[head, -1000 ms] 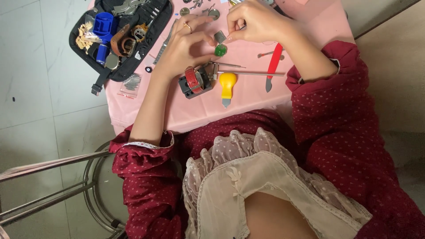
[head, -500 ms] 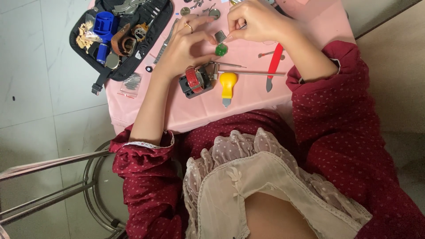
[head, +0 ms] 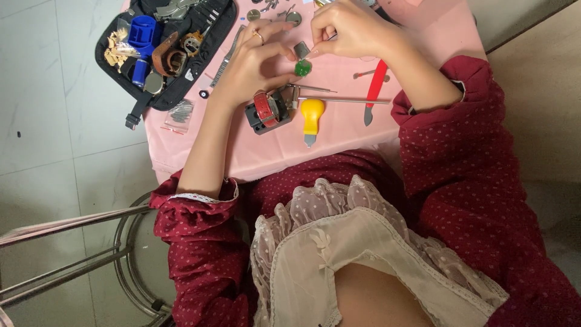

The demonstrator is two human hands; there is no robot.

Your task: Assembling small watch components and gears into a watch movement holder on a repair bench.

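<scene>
- The left hand (head: pixel 257 63) is curled, its grip pinched lightly around a small green piece (head: pixel 302 68); a ring sits on one finger.
- The right hand (head: pixel 351 30) is curled too, fingertips closed and meeting the same green piece from above, beside a small grey square part (head: pixel 301 48).
- The green piece is held just above the pink worktop (head: pixel 339 139), towards its far middle, between both hands.
- Just below the left hand a black holder with a red strap (head: pixel 269 110) lies on the worktop.
- Beside it lie a yellow-handled tool (head: pixel 312 116), a thin metal rod (head: pixel 339 100) and a red-handled tool (head: pixel 376 82).
- A black tool pouch (head: pixel 163 45) with a blue part (head: pixel 142 33) sits at the far left corner.
</scene>
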